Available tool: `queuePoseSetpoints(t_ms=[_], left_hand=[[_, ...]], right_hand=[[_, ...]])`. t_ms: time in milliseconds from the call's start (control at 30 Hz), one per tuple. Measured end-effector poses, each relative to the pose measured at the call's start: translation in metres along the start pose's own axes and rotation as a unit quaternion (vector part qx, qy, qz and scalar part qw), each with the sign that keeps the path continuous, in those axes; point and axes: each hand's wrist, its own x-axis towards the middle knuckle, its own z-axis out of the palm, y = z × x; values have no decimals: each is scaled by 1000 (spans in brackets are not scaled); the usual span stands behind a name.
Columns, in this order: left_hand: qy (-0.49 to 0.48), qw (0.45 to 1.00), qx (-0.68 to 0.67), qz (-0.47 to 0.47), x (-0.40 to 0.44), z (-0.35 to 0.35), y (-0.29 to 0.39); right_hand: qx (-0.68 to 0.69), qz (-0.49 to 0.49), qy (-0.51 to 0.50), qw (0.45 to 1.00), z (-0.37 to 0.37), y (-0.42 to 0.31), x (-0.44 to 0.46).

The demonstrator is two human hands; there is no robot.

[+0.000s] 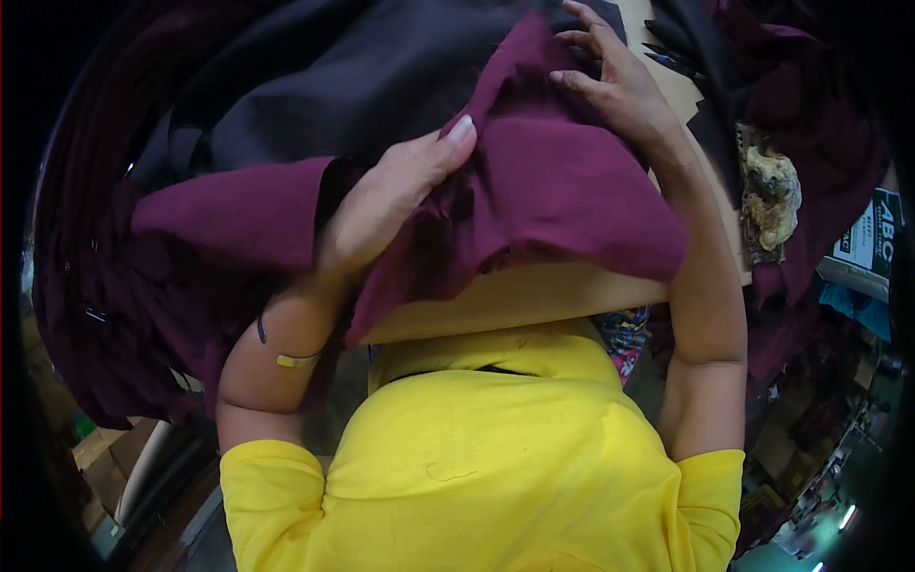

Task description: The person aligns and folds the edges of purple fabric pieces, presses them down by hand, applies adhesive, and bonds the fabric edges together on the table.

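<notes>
A piece of maroon cloth lies in front of me, its near part draped over the table's front edge and its far corner raised into a fold. My left hand grips its left side, thumb on top and the other fingers hidden under the fabric. At the cloth's far right edge is my right hand, its fingers apart and slightly bent, thumb tip close to or touching the fabric. Behind and beneath spreads a large dark cloth. Another maroon panel lies left of my left wrist.
The tan table shows along its front edge, close to my yellow shirt. Heaps of maroon fabric hang at the left. On the right lie a crumpled yellowish lump, dark scraps and a package marked ABC.
</notes>
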Motion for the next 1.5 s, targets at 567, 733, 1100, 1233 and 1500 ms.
queuePoseSetpoints(t_ms=[567, 733, 1100, 1233, 1500], left_hand=[[55, 998, 17, 2, -19, -5, -5], [104, 994, -28, -26, -17, -24, -16], [-40, 990, 135, 22, -13, -10, 2], [68, 893, 428, 124, -15, -4, 6], [-99, 679, 652, 323, -7, 34, -5]], right_hand=[[242, 74, -61, 966, -54, 5, -7], [234, 61, -101, 965, -56, 23, -21], [414, 110, -45, 903, -60, -2, -26], [300, 63, 7, 952, -45, 13, -35], [-34, 35, 14, 999, -27, 23, -39]])
